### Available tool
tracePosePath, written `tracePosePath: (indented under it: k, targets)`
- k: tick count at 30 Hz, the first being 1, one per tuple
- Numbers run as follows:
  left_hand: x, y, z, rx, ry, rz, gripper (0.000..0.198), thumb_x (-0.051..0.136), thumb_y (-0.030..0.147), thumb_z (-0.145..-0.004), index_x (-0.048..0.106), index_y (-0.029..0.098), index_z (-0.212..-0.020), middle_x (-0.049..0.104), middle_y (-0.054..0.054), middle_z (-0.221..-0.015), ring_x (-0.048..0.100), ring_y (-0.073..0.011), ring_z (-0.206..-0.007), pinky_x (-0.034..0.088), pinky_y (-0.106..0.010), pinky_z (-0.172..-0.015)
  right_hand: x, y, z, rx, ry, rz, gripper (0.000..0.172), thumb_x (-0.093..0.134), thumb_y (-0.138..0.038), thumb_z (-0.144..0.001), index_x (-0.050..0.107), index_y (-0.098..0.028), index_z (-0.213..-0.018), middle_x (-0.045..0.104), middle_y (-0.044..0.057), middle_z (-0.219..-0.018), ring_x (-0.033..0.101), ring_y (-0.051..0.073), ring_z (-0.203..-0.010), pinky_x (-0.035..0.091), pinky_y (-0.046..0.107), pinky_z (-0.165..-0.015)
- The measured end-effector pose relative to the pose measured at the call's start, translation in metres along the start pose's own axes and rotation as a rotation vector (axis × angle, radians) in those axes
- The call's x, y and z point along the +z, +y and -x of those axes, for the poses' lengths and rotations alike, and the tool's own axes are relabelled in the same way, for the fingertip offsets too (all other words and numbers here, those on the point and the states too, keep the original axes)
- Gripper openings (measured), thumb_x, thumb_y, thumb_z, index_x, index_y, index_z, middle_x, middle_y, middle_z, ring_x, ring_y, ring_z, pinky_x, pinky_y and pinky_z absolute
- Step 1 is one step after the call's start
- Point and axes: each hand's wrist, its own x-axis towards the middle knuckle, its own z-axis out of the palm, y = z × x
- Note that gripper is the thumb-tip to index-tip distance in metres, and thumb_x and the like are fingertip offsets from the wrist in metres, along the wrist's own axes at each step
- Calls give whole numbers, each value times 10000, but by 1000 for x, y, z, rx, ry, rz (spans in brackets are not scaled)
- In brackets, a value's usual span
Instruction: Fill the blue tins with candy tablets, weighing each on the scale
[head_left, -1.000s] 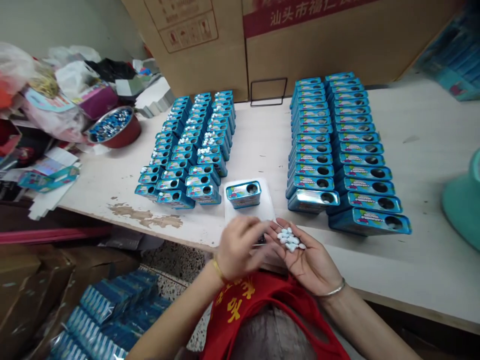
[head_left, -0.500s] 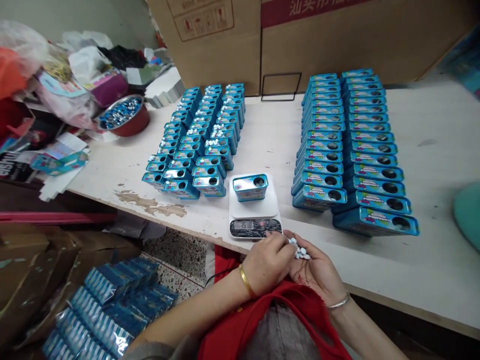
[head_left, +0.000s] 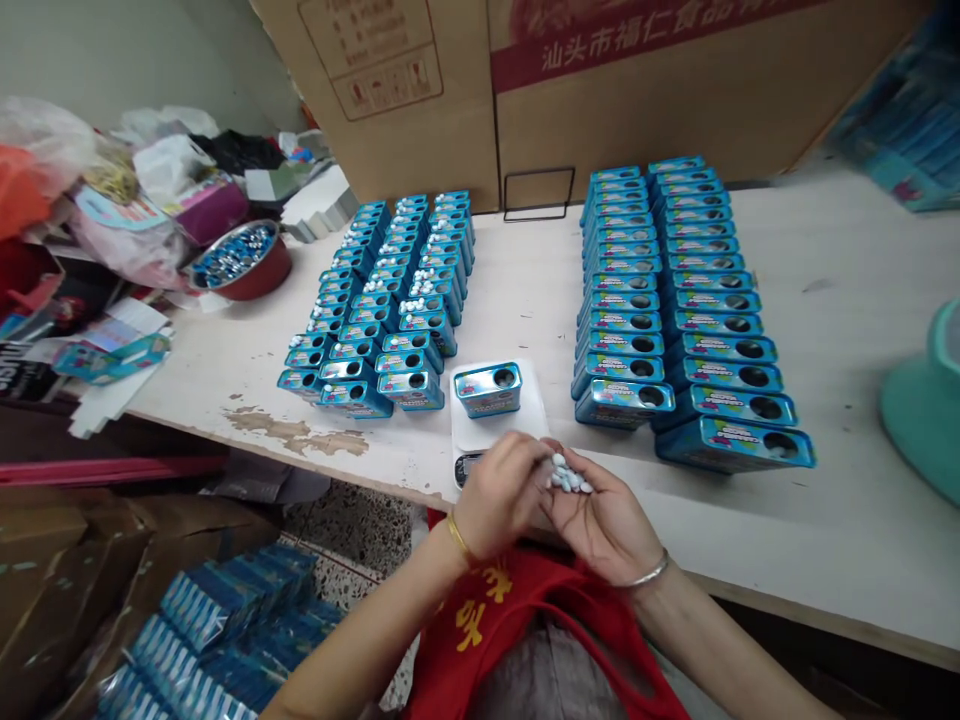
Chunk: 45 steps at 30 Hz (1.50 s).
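Note:
Several small white candies [head_left: 568, 478] lie in the cupped palm of my right hand [head_left: 607, 525], near the table's front edge. The fingers of my left hand [head_left: 501, 492] are drawn together against the pile; whatever they pinch is hidden. Both hands are just in front of a white kitchen scale [head_left: 526, 405], and my left hand covers most of its dark display panel [head_left: 463, 468]. On the scale's plate stands an upright blue tin [head_left: 487, 388] with a round hole in its top.
At left are rows of blue tins [head_left: 411, 390], many with white candies on top. More rows of tins [head_left: 624, 400] stand at right. Behind them are a black wire frame [head_left: 537, 213] and large cartons [head_left: 637, 110]. A red bowl [head_left: 262, 282] sits far left; a green rounded object [head_left: 922, 400], far right.
Both hands have risen toward the scale and now hide most of its display, which read 157.8 before. The candies moved with them. The view has shifted slightly; the tin stays on the scale.

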Motion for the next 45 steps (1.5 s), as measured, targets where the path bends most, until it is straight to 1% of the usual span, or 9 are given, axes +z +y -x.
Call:
tracePosePath:
  k: [4,8,10,12,15,20,25,34,45]
  targets:
    - [-32,-14,-38,0,193,-106,70,464,159,-876,520,155,-917,557,-51,-848,527,-137,-817,460,-263,-738,16,-4,-6,-25,-49,48,246,412,-119,-864,652,-83,-823,713,139,-885,658,211,-943,533,347,-854]
    - [-45,-32,-58,-42,90,-246,77,470,176,-873,534,149,-906,550,-52,-865,529,-137,-810,461,-264,-737,14,-8,-6,-39,-18,57,231,428,-124,-859,651,-76,-826,702,165,-950,600,265,-1062,499,374,-910]
    - [-46,-35,-59,-33,32,-232,104,466,171,-875,540,147,-943,562,-57,-894,539,-140,-837,466,-271,-757,9,-10,-5,-44,-10,53,228,431,-128,-859,652,-73,-846,699,165,-971,584,273,-1085,489,382,-924]
    - [-45,-34,-54,-4,56,-175,139,449,150,-882,540,149,-987,581,-61,-923,551,-140,-882,466,-276,-790,4,-12,-4,-40,-15,55,235,426,-135,-862,653,-72,-869,692,164,-1002,576,271,-1095,482,382,-933]
    - [-37,-22,-37,5,112,-98,175,427,130,-889,537,154,-1023,591,-67,-940,556,-137,-908,470,-269,-799,-2,-14,0,-13,-8,57,263,406,-159,-878,650,-74,-926,682,157,-1049,598,243,-1068,490,359,-924]
    - [11,6,6,63,-214,-203,266,436,264,-891,525,153,-1115,576,-101,-1022,546,-177,-892,481,-299,-744,-19,-11,11,91,64,31,293,387,-202,-900,632,-132,-1045,717,81,-958,671,133,-868,545,236,-771]
    - [49,20,34,19,-329,-335,263,339,247,-923,594,187,-896,576,-64,-939,534,-159,-792,440,-260,-633,-40,-9,24,216,161,18,303,413,-216,-887,614,-193,-1112,697,66,-1047,636,168,-992,518,308,-854]
    - [43,21,34,58,-389,-287,303,302,231,-912,578,152,-815,557,-68,-886,496,-166,-779,443,-278,-699,-49,-6,24,202,144,23,231,480,-176,-847,663,-180,-987,721,53,-932,659,180,-931,526,332,-839]
    - [37,15,33,114,-155,-114,158,409,158,-869,558,125,-826,566,-69,-821,504,-151,-775,456,-270,-701,-46,-4,22,155,73,6,209,472,-136,-846,655,-137,-946,723,36,-816,672,99,-711,547,200,-692]
